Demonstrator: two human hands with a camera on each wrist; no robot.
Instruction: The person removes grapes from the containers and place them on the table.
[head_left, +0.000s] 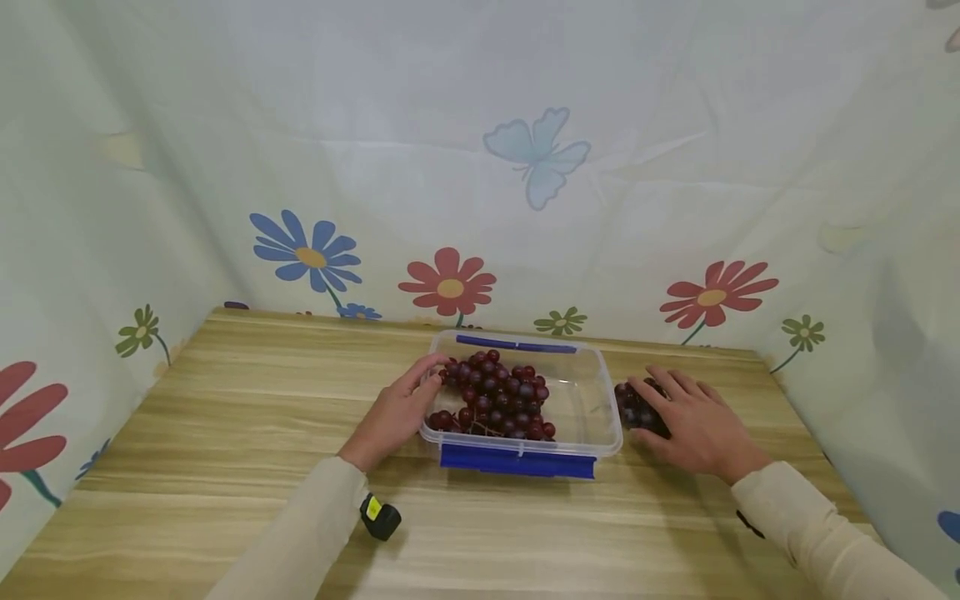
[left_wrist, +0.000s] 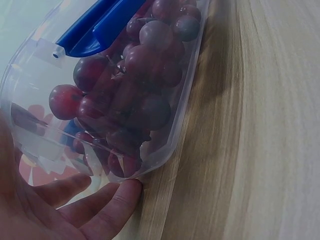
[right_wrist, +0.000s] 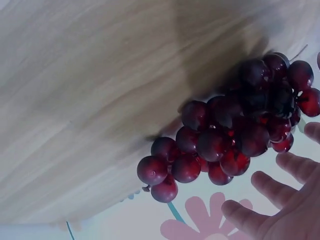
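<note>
A clear plastic container (head_left: 581, 400) with blue clips holds a bunch of dark red grapes (head_left: 502, 396). At its left end my left hand (head_left: 397, 412) touches the side with loosely bent fingers. In the left wrist view, the fingertips (left_wrist: 127, 192) lie against the container's lower corner, with grapes (left_wrist: 145, 65) seen through the wall. Just right of the container, a second bunch of grapes (head_left: 630, 408) lies on the table, partly under my right hand (head_left: 697, 425). The right wrist view shows that bunch (right_wrist: 225, 135) beside spread, fairly straight fingers (right_wrist: 275, 190).
The wood-grain table (head_left: 247, 433) runs back to a pale curtain (head_left: 375, 167) printed with flowers and a butterfly. A small black device with a yellow label (head_left: 381, 517) sits by the left sleeve. The container's long blue front clip (head_left: 517, 461) hangs along its near side.
</note>
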